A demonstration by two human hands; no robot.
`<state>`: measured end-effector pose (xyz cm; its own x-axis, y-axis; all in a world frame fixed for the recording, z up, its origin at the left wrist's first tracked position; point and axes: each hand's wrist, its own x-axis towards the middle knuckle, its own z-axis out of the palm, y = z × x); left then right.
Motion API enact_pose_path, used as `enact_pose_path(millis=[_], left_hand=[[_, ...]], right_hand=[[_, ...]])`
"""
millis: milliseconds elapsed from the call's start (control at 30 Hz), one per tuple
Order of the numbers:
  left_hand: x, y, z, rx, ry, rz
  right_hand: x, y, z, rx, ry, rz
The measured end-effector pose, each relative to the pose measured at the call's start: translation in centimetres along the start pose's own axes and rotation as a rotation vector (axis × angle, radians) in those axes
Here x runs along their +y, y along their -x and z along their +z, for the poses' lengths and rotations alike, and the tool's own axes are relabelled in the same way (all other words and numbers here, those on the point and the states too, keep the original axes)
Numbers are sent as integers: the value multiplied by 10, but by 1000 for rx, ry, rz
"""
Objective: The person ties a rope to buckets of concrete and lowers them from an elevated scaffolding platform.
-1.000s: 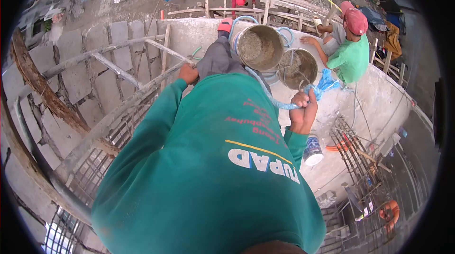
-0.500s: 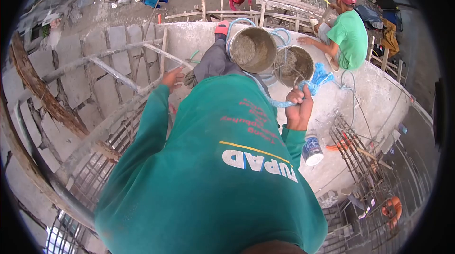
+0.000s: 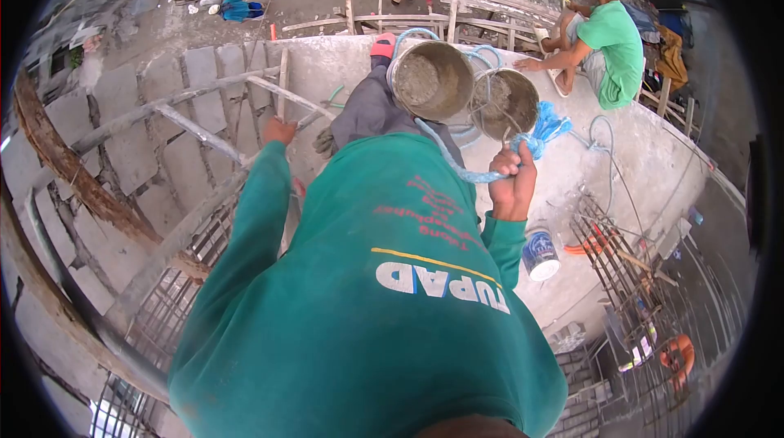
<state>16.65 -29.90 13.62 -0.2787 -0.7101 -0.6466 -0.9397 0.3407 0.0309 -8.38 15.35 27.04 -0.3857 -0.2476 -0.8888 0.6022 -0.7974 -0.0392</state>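
Note:
My right hand (image 3: 512,181) is closed round the knotted blue rope (image 3: 457,162), just below two metal buckets. The left bucket (image 3: 430,80) and the right bucket (image 3: 505,103) stand side by side on the concrete ledge, each with grey residue inside. A thin wire handle spans the right bucket, and the rope's frayed end spreads beside it. On the left, my left hand (image 3: 279,131) rests at the wooden pole (image 3: 290,97), its fingers seemingly bent round the wood.
A co-worker in green (image 3: 612,46) crouches at the ledge's upper right. A paint can (image 3: 540,254) lies near my right sleeve. Rebar (image 3: 621,258) stands lower right; poles (image 3: 90,181) cross the left. People work on the ground below.
My left hand has gone from open fingers to the wooden pole. The co-worker in green has shifted slightly, and the person in red below has moved left. My right hand still holds the rope.

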Motion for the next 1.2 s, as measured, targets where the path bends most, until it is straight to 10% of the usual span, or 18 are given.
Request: enact_pose_path(millis=[1200], left_hand=[[-20,-35,2,-483,-503,-62]], right_hand=[[7,-15,14,72,13,-7]])
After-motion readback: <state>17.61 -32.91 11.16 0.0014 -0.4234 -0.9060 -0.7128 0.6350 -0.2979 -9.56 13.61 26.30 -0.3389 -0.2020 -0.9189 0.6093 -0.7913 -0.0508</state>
